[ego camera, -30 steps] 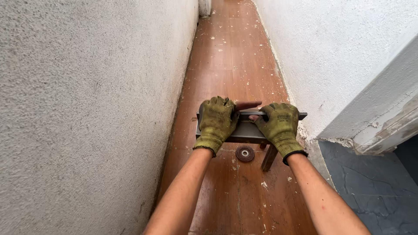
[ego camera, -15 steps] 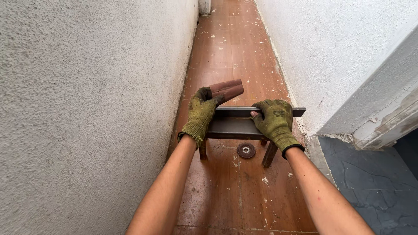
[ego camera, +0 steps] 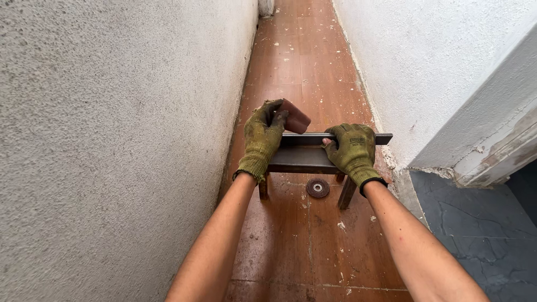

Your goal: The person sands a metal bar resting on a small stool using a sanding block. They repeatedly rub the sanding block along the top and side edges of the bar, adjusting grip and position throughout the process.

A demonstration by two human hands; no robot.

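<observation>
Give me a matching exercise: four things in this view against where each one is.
Things:
1. left hand
2. right hand
3. grinding disc
4. metal bar

Places:
A. flat on the floor under the small stand
B. lying across the top of the stand
C. holding a reddish-brown block at the bar's left end
D. pressing down on the bar's right part

Pairs: 1-C, 2-D, 3-A, 4-B

Brown tiled floor (ego camera: 313, 72) with small stool (ego camera: 305, 162), round disc (ego camera: 318, 188).
</observation>
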